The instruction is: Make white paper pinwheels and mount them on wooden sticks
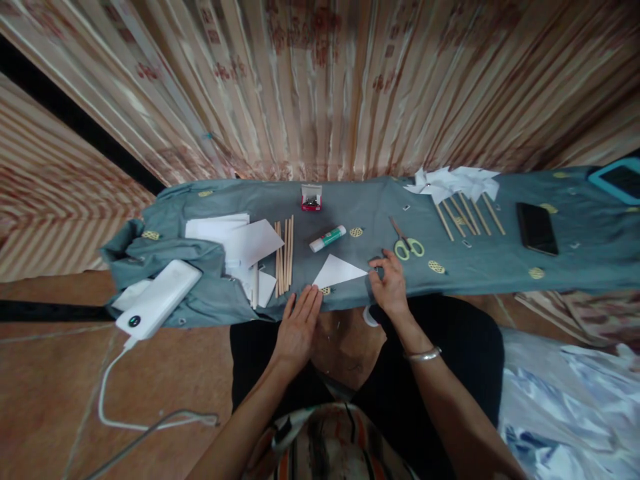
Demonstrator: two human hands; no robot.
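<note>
Your left hand (297,330), fingers extended, touches the white paper triangle (337,272) on the grey cloth-covered surface (485,270); your right hand (390,287) curls narrowly at its right tip (whether gripping, I cannot tell).

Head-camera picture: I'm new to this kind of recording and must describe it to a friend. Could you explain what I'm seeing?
No robot here: these are a person's bare hands, seen from a camera worn on their own head, looking forward and down. There is only this one view.

The left hand lies with its fingertips at the near left corner of a white paper triangle. The right hand has its fingers at the triangle's right tip; whether they pinch it is hard to tell.

On the grey-green cloth also lie white papers, wooden sticks, a small red box, a glue stick, scissors, paper pinwheels on sticks and a black phone.
</note>
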